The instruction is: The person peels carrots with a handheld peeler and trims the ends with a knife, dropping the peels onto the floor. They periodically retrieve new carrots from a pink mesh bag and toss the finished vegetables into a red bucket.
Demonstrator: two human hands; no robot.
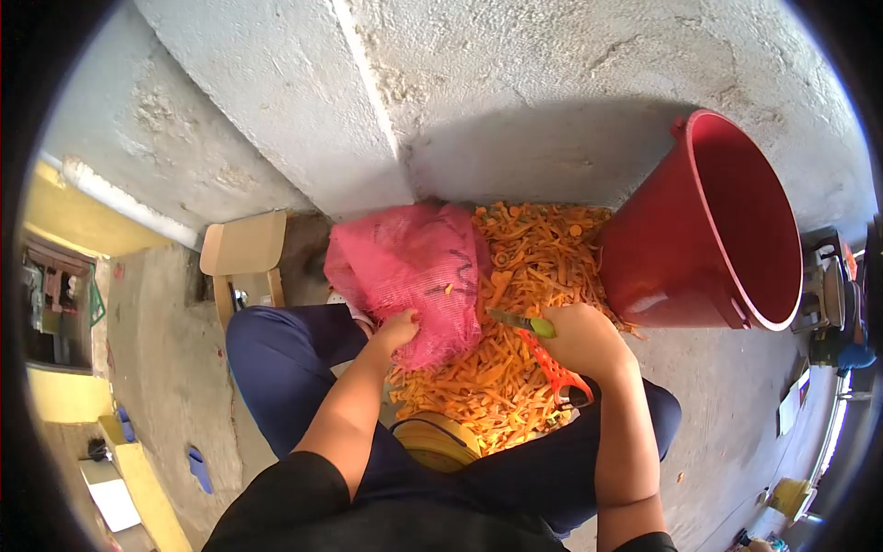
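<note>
My left hand [397,333] is closed on the lower left edge of a pink mesh sack [414,267], which lies crumpled against the wall. In my right hand [589,342] is a knife with a green handle [543,327]. Its short blade [508,318] points left, above a heap of orange carrot peelings [529,267]. Just below that hand lies an orange openwork plastic piece [550,366], partly hidden by my hand and leg. The peelings spread around the sack and between my legs.
A big red bucket [658,230] leans tilted on the right, its mouth facing right. Between my legs is a round yellow container [440,442]. A low wooden stool [244,248] stands left of the sack. The rough wall [515,74] rises close behind the heap.
</note>
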